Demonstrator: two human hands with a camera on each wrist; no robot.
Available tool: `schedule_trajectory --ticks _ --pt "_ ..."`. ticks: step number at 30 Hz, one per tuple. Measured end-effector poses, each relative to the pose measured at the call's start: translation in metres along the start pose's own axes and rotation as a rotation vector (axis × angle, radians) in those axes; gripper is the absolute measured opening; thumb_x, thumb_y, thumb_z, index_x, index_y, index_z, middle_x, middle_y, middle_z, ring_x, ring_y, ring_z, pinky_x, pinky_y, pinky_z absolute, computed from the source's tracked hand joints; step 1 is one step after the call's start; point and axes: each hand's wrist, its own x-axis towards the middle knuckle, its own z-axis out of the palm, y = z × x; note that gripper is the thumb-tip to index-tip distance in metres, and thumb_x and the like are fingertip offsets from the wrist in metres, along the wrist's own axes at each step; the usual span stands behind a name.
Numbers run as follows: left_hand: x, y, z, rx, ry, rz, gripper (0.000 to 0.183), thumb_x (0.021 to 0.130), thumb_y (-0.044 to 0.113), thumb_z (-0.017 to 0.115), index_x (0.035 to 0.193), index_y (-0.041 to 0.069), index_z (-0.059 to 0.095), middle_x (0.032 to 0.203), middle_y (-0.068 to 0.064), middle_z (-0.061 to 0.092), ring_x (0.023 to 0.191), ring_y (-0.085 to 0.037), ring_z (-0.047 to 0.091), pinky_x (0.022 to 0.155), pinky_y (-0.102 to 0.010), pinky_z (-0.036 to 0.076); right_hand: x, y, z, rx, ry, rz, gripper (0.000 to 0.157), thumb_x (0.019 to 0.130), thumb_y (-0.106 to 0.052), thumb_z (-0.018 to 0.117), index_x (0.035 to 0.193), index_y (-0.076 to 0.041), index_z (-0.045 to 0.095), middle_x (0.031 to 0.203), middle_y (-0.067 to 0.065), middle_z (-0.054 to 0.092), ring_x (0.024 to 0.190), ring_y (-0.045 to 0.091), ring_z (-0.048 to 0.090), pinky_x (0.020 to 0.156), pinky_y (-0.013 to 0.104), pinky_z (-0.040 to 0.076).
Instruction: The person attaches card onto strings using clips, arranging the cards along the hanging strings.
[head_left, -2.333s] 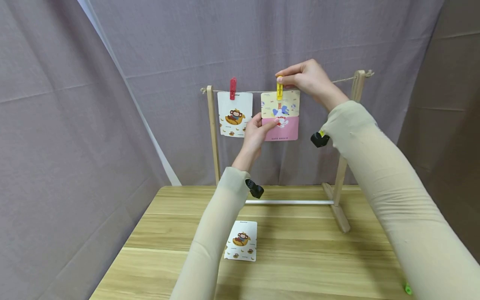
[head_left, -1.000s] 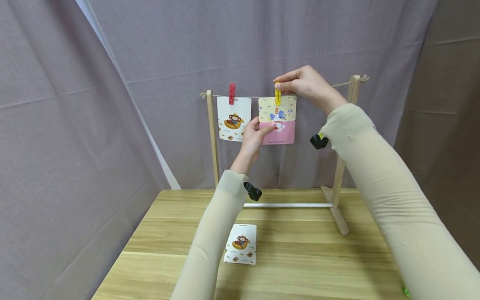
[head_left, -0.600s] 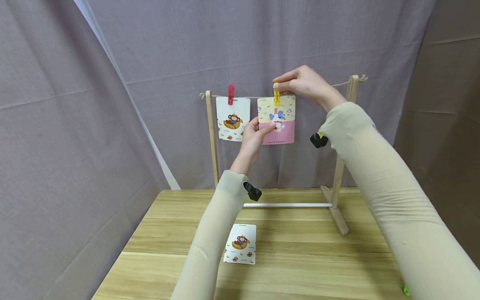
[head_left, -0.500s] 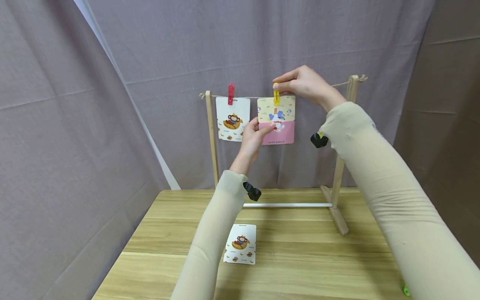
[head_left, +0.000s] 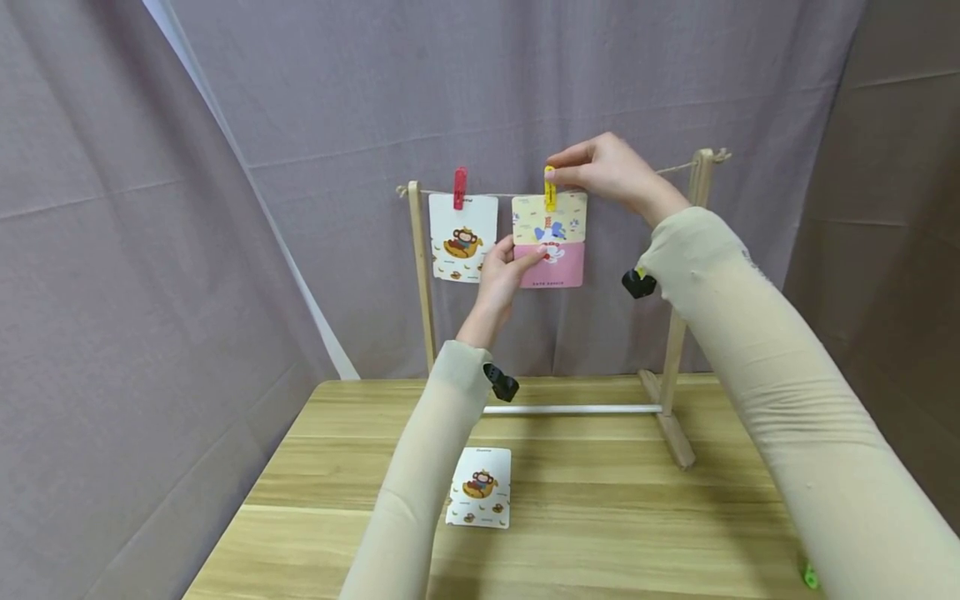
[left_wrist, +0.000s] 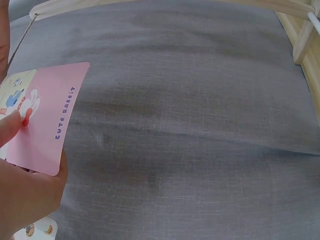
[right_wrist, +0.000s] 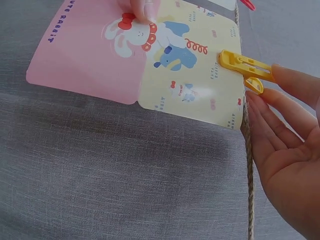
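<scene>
A pink and pale yellow card (head_left: 562,265) with a rabbit picture, upside down, hangs at the rope (right_wrist: 250,185). My left hand (head_left: 498,278) pinches its left side, thumb on the front and fingers behind. Above, my right hand (head_left: 611,171) pinches the handle ends of a yellow clothespin (right_wrist: 245,65) between thumb and finger. In the right wrist view, the pin's nose reaches over the card's top edge, beside the rope. To the left, a white monkey card (head_left: 463,242) hangs from the rope under a red clothespin (head_left: 460,188).
The rope runs between two posts of a wooden stand (head_left: 678,358) with a white lower bar (head_left: 577,409). Another monkey card (head_left: 478,492) lies on the wooden table (head_left: 600,517). Something small and green (head_left: 810,575) is partly hidden by the right sleeve. A grey curtain (head_left: 337,125) hangs behind.
Both hands keep their holds on the rabbit card and the yellow clothespin. The head view has shifted slightly; the cards and stand otherwise look the same.
</scene>
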Motion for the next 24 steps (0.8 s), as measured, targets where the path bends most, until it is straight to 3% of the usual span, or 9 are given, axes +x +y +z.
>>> schedule_trajectory --ticks 8,12,17,21,24 --pt "0.0 -0.006 -0.007 0.045 -0.006 -0.021 0.03 0.091 0.006 0.073 0.119 0.002 0.067 0.104 -0.012 0.074 0.088 -0.016 0.07 0.084 -0.029 0.055 -0.001 0.002 -0.001 -0.04 0.086 -0.049 0.056 0.097 -0.034 0.068 0.146 -0.011 0.053 0.144 0.009 0.057 0.131 0.023 0.054 0.109 0.039 0.042" --pt "-0.002 -0.013 -0.01 0.055 -0.016 -0.059 0.033 0.092 0.006 0.073 0.124 0.002 0.065 0.107 -0.012 0.074 0.087 -0.013 0.069 0.092 -0.042 0.054 -0.004 0.004 -0.003 -0.029 0.127 -0.068 0.056 0.097 -0.031 0.068 0.147 -0.01 0.052 0.144 0.009 0.057 0.13 0.022 0.055 0.109 0.037 0.043" --pt "-0.007 -0.02 -0.014 0.065 -0.035 -0.093 0.034 0.092 0.007 0.073 0.124 -0.001 0.064 0.11 -0.016 0.072 0.089 -0.014 0.069 0.102 -0.057 0.045 -0.009 0.008 -0.007 -0.02 0.157 -0.076 0.056 0.097 -0.031 0.067 0.147 -0.011 0.052 0.144 0.009 0.057 0.129 0.02 0.057 0.107 0.036 0.044" --pt "-0.013 -0.027 -0.019 0.111 -0.064 -0.115 0.033 0.093 0.009 0.072 0.123 -0.001 0.065 0.112 -0.014 0.072 0.092 -0.015 0.069 0.1 -0.055 0.047 -0.014 0.015 -0.01 -0.029 0.194 -0.078 0.054 0.097 -0.031 0.068 0.146 -0.011 0.054 0.143 0.008 0.058 0.126 0.018 0.058 0.105 0.033 0.046" --pt "-0.017 -0.033 -0.025 0.138 -0.087 -0.137 0.033 0.094 0.009 0.071 0.124 -0.003 0.064 0.11 -0.012 0.072 0.093 -0.016 0.069 0.092 -0.042 0.054 -0.017 0.021 -0.012 -0.028 0.225 -0.082 0.052 0.097 -0.029 0.068 0.144 -0.01 0.055 0.141 0.009 0.06 0.124 0.017 0.06 0.103 0.032 0.047"
